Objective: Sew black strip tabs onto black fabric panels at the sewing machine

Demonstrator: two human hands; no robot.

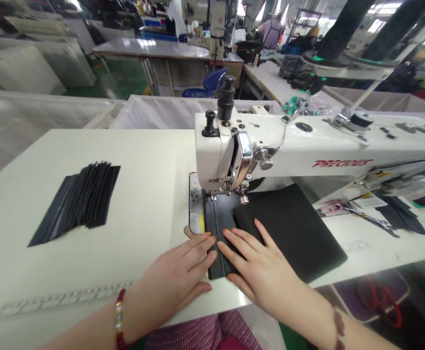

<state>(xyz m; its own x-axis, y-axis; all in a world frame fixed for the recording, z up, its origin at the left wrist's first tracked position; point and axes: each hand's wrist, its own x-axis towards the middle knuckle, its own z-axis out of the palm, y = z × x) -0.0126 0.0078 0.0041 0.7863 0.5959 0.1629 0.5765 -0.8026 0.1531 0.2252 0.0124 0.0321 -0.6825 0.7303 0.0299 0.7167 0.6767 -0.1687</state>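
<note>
Under the needle of a white sewing machine [285,146] lies a black panel [292,226], folded over at its right, with a seam strip [215,218] running toward me. My left hand [178,272] lies flat, its fingertips on the strip's left edge. Fingers spread, my right hand [254,257] presses on the black material just right of the strip. Neither hand grips anything. The presser foot [213,195] is at the far end of the strip; whether it touches the material I cannot tell.
A fanned stack of black strips [84,199] lies on the table's left. A measuring tape [55,300] runs along the front edge. Tweezers [370,218] and more black pieces [403,214] are at right. Red-handled scissors [383,301] sit below. Fabric-lined bins [154,109] stand behind.
</note>
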